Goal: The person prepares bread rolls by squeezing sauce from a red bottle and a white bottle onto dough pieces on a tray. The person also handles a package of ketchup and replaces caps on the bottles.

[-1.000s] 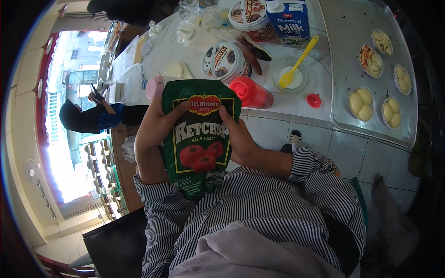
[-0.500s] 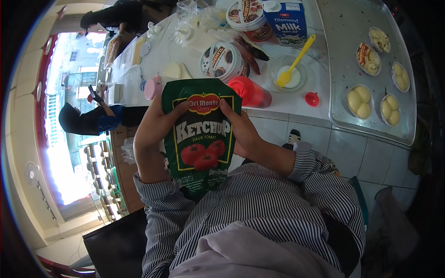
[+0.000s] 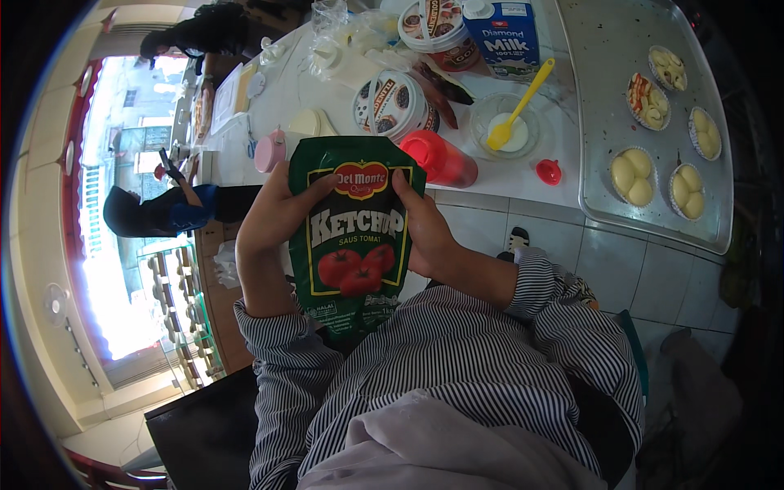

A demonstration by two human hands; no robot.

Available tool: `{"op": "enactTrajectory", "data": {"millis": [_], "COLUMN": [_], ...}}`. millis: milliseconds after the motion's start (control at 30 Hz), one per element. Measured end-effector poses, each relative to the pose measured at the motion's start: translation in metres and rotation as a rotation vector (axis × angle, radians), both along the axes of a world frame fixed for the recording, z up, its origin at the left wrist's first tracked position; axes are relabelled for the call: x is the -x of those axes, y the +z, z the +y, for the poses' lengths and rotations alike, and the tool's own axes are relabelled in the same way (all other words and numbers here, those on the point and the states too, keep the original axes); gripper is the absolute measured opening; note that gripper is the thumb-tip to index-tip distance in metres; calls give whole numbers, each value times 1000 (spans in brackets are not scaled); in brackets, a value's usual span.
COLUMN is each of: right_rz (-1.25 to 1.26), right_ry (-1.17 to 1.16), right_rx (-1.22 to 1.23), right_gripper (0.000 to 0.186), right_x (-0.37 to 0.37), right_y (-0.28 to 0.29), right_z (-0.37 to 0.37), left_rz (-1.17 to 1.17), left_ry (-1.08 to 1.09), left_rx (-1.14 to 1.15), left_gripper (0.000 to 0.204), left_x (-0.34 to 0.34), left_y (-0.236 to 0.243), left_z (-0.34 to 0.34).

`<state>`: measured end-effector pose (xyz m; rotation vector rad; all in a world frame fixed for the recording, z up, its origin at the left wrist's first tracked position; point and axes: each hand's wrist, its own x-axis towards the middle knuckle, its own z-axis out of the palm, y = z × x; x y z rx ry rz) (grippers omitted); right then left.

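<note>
A green ketchup pouch (image 3: 353,245) with tomatoes pictured on its front is held upright before my body. My left hand (image 3: 282,204) grips its left side, thumb across the front and fingers behind. On the opposite side my right hand (image 3: 425,229) grips it the same way; the fingers behind the pouch are hidden. Just past the pouch, a red squeeze bottle (image 3: 443,159) lies on its side at the table's near edge. To its right sits a small red funnel-shaped cap (image 3: 549,171).
A glass bowl (image 3: 531,135) of white liquid holds a yellow brush (image 3: 523,102). Behind it stand a blue milk carton (image 3: 502,49) and tubs (image 3: 392,106). At right, a metal tray (image 3: 604,90) bears several dough buns (image 3: 634,175). Two people (image 3: 155,211) are at the left.
Both hands still hold the ketchup pouch, which has shifted very slightly. At the far left, a person's arms have moved a little.
</note>
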<state>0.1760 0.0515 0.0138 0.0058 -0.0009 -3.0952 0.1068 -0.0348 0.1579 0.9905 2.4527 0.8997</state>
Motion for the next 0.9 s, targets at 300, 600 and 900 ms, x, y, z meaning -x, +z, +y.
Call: {"op": "enactTrajectory", "data": {"millis": [300, 600, 900], "right_rz": [11, -60, -168], "right_ry": [80, 126, 152], "right_rx": [64, 179, 139], "right_gripper": [54, 51, 47], "right_x": [2, 2, 3], "right_y": [-6, -7, -10], "right_z": [-4, -8, -6], "left_rz": [-519, -456, -614], "left_ry": [288, 311, 241], "left_rx": [78, 182, -41], "left_gripper": [28, 31, 32], "left_x": [41, 52, 59], "left_y": [-26, -32, -55], "left_z": [-24, -25, -38]}}
